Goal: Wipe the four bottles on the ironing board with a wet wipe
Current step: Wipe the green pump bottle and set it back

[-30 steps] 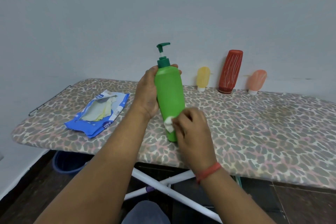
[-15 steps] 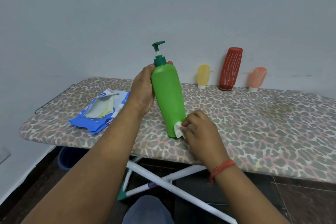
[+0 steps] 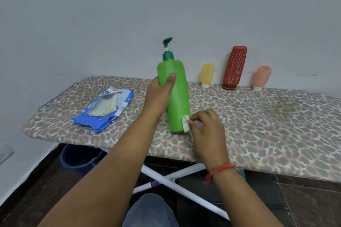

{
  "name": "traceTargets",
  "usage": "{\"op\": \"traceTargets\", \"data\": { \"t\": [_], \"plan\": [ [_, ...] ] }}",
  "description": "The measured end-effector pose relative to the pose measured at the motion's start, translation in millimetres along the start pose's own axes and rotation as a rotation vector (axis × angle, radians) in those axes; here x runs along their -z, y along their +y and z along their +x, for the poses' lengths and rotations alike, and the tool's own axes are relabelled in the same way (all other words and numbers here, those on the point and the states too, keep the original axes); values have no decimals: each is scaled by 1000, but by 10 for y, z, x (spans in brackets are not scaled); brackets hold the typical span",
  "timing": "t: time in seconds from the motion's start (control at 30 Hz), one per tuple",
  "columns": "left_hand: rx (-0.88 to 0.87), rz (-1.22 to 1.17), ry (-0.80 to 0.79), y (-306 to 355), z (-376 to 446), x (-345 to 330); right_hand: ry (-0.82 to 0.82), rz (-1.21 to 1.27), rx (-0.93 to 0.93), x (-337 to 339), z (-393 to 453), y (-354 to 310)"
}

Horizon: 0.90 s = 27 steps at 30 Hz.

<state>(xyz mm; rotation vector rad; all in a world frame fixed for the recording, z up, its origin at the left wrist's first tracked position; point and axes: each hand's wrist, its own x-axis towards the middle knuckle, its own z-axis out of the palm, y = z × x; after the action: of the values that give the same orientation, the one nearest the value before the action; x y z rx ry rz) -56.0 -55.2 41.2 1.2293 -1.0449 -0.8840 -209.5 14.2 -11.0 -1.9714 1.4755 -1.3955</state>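
Nearest to the person, the right hand (image 3: 206, 131) pinches a folded wet wipe (image 3: 185, 123) in curled fingers (image 3: 196, 116) and presses it on the lower right side of the green pump bottle (image 3: 175, 94). The bottle lies just to the left of these fingers. It stands on the ironing board (image 3: 258, 125), its long axis nearly upright and leaning a little to the left. The left hand (image 3: 159, 96) grips the upper body, thumb across the front. I judge the next stroke should go upward along this axis. Far at the wall lean the yellow bottle (image 3: 207, 74), red bottle (image 3: 234, 67) and peach bottle (image 3: 261, 77), probably not yet wiped.
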Motion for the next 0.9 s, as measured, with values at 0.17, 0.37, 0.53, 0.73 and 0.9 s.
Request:
{"op": "traceTargets", "data": {
  "t": [0.17,0.37,0.53,0.73,0.9],
  "plan": [
    [416,-243,201,-291,181,-65,100,50,36,127,-84,-17],
    [587,-476,210,-472,181,-192,88,-35,127,34,-196,-87],
    [598,-501,198,-474,152,-240,289,38,76,98,-29,-61],
    [571,-526,209,-530,162,-232,242,-16,134,22,-107,-24],
    [563,-538,215,-556,148,-233,217,36,116,35,-87,-99]
  ]
}}
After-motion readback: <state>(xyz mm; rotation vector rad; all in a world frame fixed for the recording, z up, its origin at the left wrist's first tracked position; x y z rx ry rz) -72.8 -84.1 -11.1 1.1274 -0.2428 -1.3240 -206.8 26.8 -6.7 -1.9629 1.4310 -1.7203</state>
